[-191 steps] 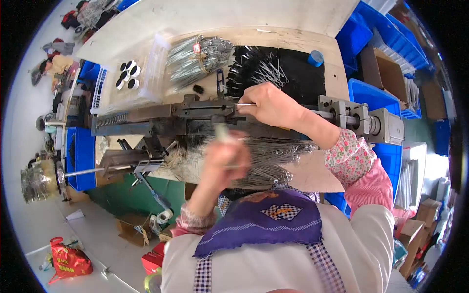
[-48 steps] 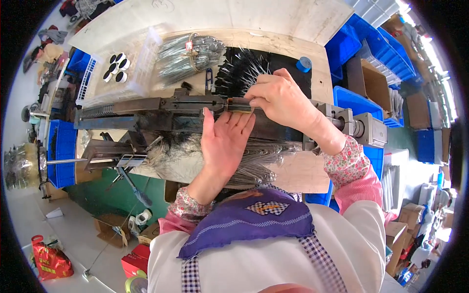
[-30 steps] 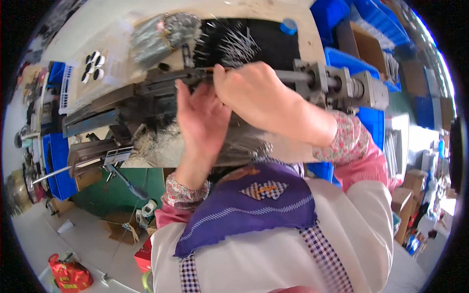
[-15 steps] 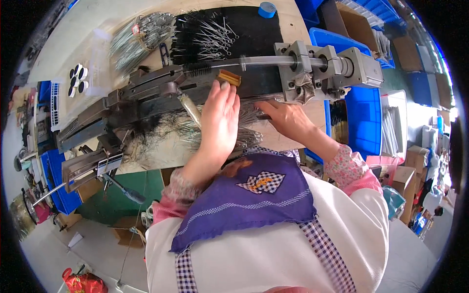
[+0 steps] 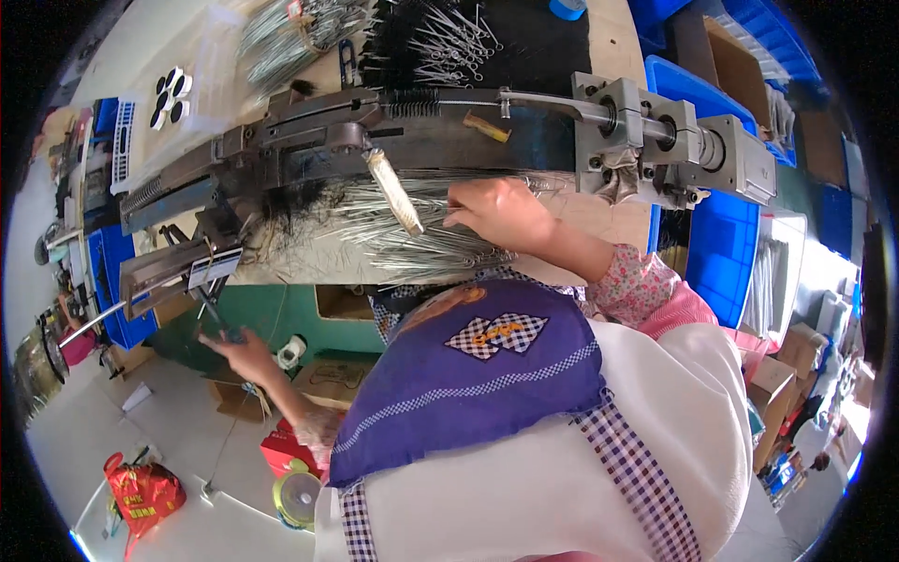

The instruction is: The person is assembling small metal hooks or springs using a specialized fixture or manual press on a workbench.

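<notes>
My right hand (image 5: 506,214) is over a pile of thin metal wires (image 5: 375,225) at the table's front edge. Its fingers are curled down among the wires, and whatever they hold is hidden. Down at the left, below the table, my left hand (image 5: 245,358) reaches with fingers apart beside the dark handle (image 5: 228,333) of a lever; contact is unclear. Across the bench runs a long metal machine (image 5: 309,155). A small yellowish block (image 5: 487,126) lies on its bed. A lever with a cream wrapped grip (image 5: 395,195) sticks out toward me over the wires.
Behind the machine, looped wire pieces (image 5: 454,42) lie on black cloth (image 5: 543,56), beside a bundle of wires (image 5: 290,37). A motor-like block (image 5: 735,159) ends the machine at right, near blue bins (image 5: 716,244). A red bag (image 5: 145,496) sits on the floor.
My left hand has left the yellowish block and swung down left to the lower lever. My right hand's fingers have curled in at the wires. The whole view has shifted.
</notes>
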Demonstrator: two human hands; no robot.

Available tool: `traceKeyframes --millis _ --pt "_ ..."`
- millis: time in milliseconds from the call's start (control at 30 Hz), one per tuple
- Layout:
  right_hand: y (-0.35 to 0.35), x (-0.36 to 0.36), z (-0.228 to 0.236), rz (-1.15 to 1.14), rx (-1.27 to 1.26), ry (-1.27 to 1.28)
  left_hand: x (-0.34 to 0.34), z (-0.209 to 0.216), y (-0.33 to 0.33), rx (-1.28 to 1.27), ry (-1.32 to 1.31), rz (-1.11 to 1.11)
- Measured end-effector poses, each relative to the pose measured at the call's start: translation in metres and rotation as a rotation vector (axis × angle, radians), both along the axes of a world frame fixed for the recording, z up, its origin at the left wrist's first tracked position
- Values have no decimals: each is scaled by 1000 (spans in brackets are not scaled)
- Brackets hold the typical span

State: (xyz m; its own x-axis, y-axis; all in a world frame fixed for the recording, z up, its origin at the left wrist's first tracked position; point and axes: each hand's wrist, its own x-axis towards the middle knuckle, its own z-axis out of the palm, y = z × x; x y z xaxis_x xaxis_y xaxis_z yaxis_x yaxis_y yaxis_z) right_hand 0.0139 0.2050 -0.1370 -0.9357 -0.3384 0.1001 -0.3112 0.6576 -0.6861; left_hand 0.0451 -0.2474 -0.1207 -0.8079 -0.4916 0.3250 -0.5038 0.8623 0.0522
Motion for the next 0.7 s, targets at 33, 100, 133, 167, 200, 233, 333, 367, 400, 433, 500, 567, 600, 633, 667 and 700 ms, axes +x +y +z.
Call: traceKeyframes --millis 33,100,133,167,200,233,333,367,400,433,500,567,600,633,667,700 --pt "3 2 5 10 -5 -6 6 8 -24 272 4 155" --pt "12 10 13 -55 -206 -39 23 -13 -86 413 143 94" --pt "18 16 12 -66 -236 -40 20 -13 -83 577 149 123" --pt "22 25 16 -66 -233 -45 14 -11 -79 743 155 152" --pt "23 31 24 -163 -264 -10 12 -9 -49 759 209 177" --pt "26 35 30 -257 -300 30 9 -6 -18 759 210 178" --pt "35 42 56 -342 -293 -44 -1 -2 52 253 131 -100" --pt "38 41 59 -314 -237 -74 -7 -3 69 19 132 -261" --pt "39 40 52 -330 -226 -71 -18 12 99 83 236 -435" --pt "42 39 42 -241 -126 -18 -29 38 132 147 339 -609" --pt "47 38 40 -152 -16 45 -41 70 188 695 427 -876" --pt "56 34 51 -179 -69 67 -48 83 227 1072 333 -1122" --pt "58 29 72 -232 -123 59 -52 92 235 1119 221 -1264" --pt "57 28 99 -250 -130 98 -49 109 237 1143 127 -1405" --pt "57 25 123 -248 -76 166 -56 120 247 1065 114 -1513" --pt "56 22 144 -204 -33 274 -61 126 262 987 98 -1620"
